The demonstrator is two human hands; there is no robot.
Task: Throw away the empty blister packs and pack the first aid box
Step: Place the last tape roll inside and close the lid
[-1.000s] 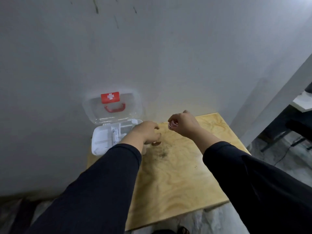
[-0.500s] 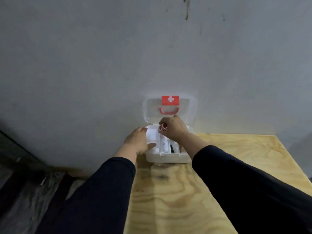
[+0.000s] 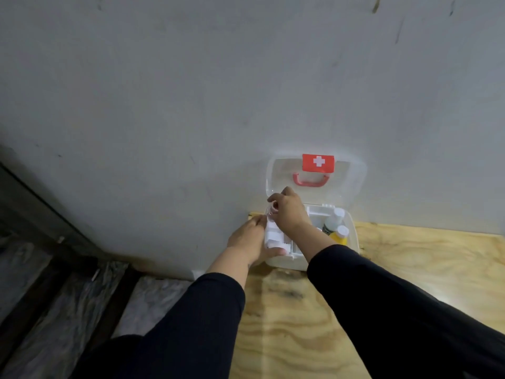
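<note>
The white first aid box [image 3: 352, 236] stands open at the back left corner of the plywood table [image 3: 396, 283], its clear lid [image 3: 352, 184] with a red cross label and red handle leaning on the wall. My left hand [image 3: 250, 242] grips the box's left end, thumb on the front rim. My right hand [image 3: 291, 212] hovers over the left compartments, fingers pinched on a small pinkish-white item [image 3: 272, 210], too small to identify. Inside at the right stand a white bottle [image 3: 334, 218] and a yellow bottle [image 3: 340, 235].
A grey wall [image 3: 246, 91] rises directly behind the box. Left of the table the floor drops away, with dark beams and grey sheeting [image 3: 54, 296]. The table's left edge runs close beside the box.
The camera view swung left. My right hand carried its small item from above the table to over the box's left side. My left hand shifted onto the box's left end.
</note>
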